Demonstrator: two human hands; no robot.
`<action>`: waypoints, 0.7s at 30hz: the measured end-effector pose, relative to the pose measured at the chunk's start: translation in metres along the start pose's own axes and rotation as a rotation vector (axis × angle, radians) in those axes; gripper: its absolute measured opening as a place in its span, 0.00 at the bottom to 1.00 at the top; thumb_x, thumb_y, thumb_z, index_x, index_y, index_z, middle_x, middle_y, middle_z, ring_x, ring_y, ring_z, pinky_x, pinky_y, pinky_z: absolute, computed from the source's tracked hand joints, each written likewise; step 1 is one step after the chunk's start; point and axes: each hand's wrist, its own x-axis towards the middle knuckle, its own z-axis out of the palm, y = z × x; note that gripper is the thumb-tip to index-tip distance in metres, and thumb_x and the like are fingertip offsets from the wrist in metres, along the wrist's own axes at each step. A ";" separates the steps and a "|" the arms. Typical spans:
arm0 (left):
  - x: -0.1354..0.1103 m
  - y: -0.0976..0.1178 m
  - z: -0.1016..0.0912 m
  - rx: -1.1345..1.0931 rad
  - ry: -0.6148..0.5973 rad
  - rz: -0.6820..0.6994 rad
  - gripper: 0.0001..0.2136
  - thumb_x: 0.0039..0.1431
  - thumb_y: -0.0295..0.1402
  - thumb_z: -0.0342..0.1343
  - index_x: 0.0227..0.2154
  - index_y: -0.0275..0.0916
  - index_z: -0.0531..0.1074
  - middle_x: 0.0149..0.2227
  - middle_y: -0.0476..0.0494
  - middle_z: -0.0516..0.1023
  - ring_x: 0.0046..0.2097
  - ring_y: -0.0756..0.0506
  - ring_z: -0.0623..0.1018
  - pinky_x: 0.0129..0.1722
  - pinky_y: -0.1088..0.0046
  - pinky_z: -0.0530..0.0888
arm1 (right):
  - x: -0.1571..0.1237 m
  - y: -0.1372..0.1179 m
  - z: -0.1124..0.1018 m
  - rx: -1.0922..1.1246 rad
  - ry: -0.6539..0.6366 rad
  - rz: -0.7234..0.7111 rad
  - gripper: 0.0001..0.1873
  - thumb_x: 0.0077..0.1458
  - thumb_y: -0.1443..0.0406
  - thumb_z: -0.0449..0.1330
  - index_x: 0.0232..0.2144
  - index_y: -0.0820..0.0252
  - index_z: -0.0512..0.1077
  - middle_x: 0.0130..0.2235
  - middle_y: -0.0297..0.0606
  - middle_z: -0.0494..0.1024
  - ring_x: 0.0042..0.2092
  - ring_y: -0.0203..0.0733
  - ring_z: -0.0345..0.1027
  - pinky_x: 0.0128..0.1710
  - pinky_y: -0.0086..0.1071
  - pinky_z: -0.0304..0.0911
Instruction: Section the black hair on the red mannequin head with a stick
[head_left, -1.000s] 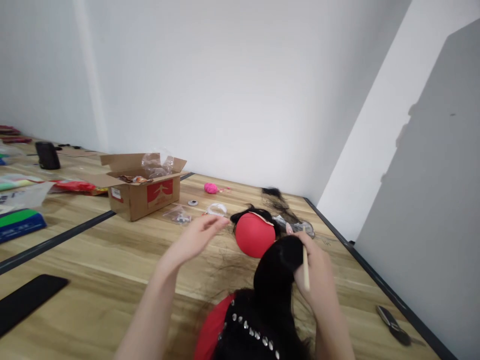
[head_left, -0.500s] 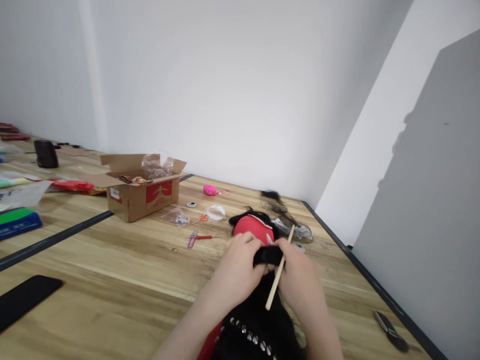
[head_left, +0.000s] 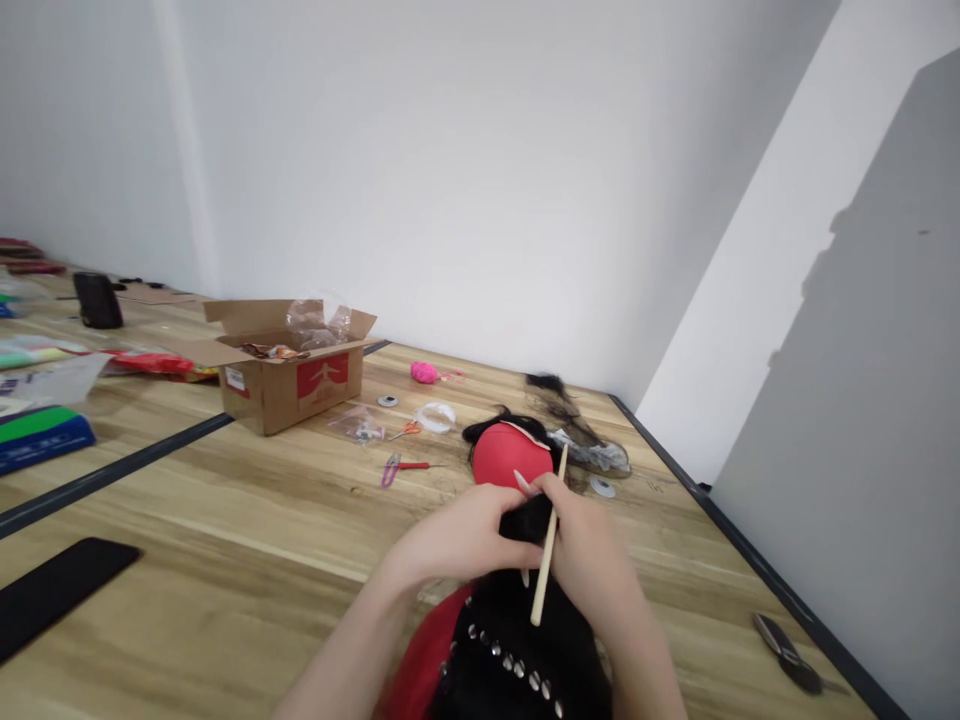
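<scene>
Long black hair (head_left: 529,610) lies in front of me, crossed by a slanting row of shiny silver studs; red material (head_left: 427,650) shows along its left edge. At its upper end, my left hand (head_left: 469,530) is closed around a gathered bunch of hair (head_left: 527,518). My right hand (head_left: 589,540) grips the same bunch from the right and also pins a thin wooden stick (head_left: 546,570), like a chopstick, which slants across it. Just beyond my fingers is a smooth red rounded form (head_left: 510,455) with black hair behind it. My fingers partly hide the bunch.
An open cardboard box (head_left: 289,395) stands left of centre. Near it lie scissors (head_left: 409,429), a red-handled tool (head_left: 414,465), a white ring-like roll (head_left: 435,417) and pink yarn (head_left: 424,372). A hairbrush (head_left: 786,655) is at right; a dark phone-like slab (head_left: 67,590) at left.
My left hand has turned flatter, with its thumb now stretched beneath the bunch. The stick leans more upright, and the view has shifted slightly.
</scene>
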 end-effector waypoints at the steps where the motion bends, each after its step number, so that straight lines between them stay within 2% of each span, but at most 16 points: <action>1: 0.001 -0.002 -0.002 -0.039 -0.046 0.010 0.10 0.54 0.34 0.61 0.37 0.36 0.75 0.39 0.46 0.80 0.39 0.43 0.78 0.38 0.73 0.72 | -0.001 0.000 -0.001 0.035 -0.010 -0.019 0.12 0.52 0.75 0.55 0.38 0.57 0.69 0.33 0.39 0.80 0.35 0.45 0.73 0.32 0.29 0.55; 5: 0.005 -0.009 -0.003 -0.117 -0.124 0.028 0.10 0.58 0.37 0.58 0.39 0.36 0.74 0.34 0.48 0.77 0.34 0.48 0.75 0.33 0.77 0.71 | -0.003 0.002 0.000 0.148 -0.018 -0.075 0.14 0.47 0.76 0.54 0.35 0.57 0.70 0.29 0.36 0.79 0.31 0.43 0.72 0.31 0.29 0.56; 8: 0.007 -0.010 -0.003 -0.105 -0.110 0.036 0.11 0.62 0.38 0.51 0.31 0.36 0.71 0.27 0.50 0.71 0.28 0.50 0.70 0.28 0.78 0.67 | 0.001 0.008 0.002 0.274 0.011 -0.103 0.15 0.46 0.77 0.53 0.34 0.57 0.71 0.29 0.36 0.79 0.30 0.42 0.72 0.31 0.30 0.59; 11: 0.005 -0.009 -0.004 -0.103 -0.065 0.070 0.15 0.64 0.42 0.48 0.27 0.37 0.66 0.25 0.51 0.67 0.28 0.50 0.68 0.29 0.76 0.67 | 0.007 0.021 0.006 0.453 0.025 -0.164 0.14 0.47 0.75 0.53 0.34 0.58 0.73 0.30 0.35 0.80 0.32 0.42 0.74 0.33 0.31 0.64; 15: 0.003 -0.012 -0.010 -0.110 0.045 0.116 0.19 0.66 0.48 0.46 0.27 0.38 0.65 0.27 0.50 0.68 0.31 0.49 0.68 0.35 0.74 0.68 | 0.013 0.029 0.003 0.701 0.057 -0.168 0.11 0.51 0.67 0.62 0.39 0.58 0.75 0.40 0.39 0.82 0.40 0.45 0.77 0.43 0.36 0.71; 18: 0.002 -0.017 -0.019 -0.115 0.185 0.111 0.21 0.66 0.50 0.44 0.27 0.38 0.67 0.29 0.48 0.71 0.34 0.47 0.70 0.38 0.72 0.68 | 0.011 0.025 -0.010 0.845 0.113 -0.094 0.22 0.49 0.57 0.69 0.46 0.56 0.75 0.51 0.44 0.80 0.47 0.50 0.78 0.49 0.43 0.72; 19: 0.001 -0.020 -0.023 -0.117 0.249 0.106 0.21 0.66 0.50 0.44 0.27 0.38 0.67 0.30 0.47 0.72 0.35 0.46 0.70 0.39 0.71 0.68 | 0.007 0.025 -0.014 0.857 0.172 -0.070 0.23 0.49 0.55 0.69 0.46 0.55 0.75 0.53 0.45 0.79 0.48 0.52 0.77 0.51 0.45 0.71; 20: 0.000 -0.022 -0.028 -0.119 0.321 0.102 0.21 0.67 0.49 0.44 0.27 0.38 0.67 0.30 0.47 0.72 0.36 0.46 0.70 0.40 0.70 0.68 | 0.001 0.028 -0.019 0.821 0.291 -0.043 0.21 0.53 0.51 0.66 0.44 0.56 0.77 0.51 0.45 0.80 0.48 0.53 0.77 0.52 0.47 0.70; 21: -0.002 -0.024 -0.033 -0.119 0.395 0.098 0.21 0.66 0.49 0.45 0.27 0.38 0.67 0.30 0.47 0.71 0.36 0.45 0.70 0.41 0.70 0.68 | -0.008 0.034 -0.021 0.792 0.400 -0.038 0.20 0.60 0.48 0.58 0.43 0.56 0.78 0.49 0.45 0.81 0.49 0.53 0.77 0.56 0.50 0.67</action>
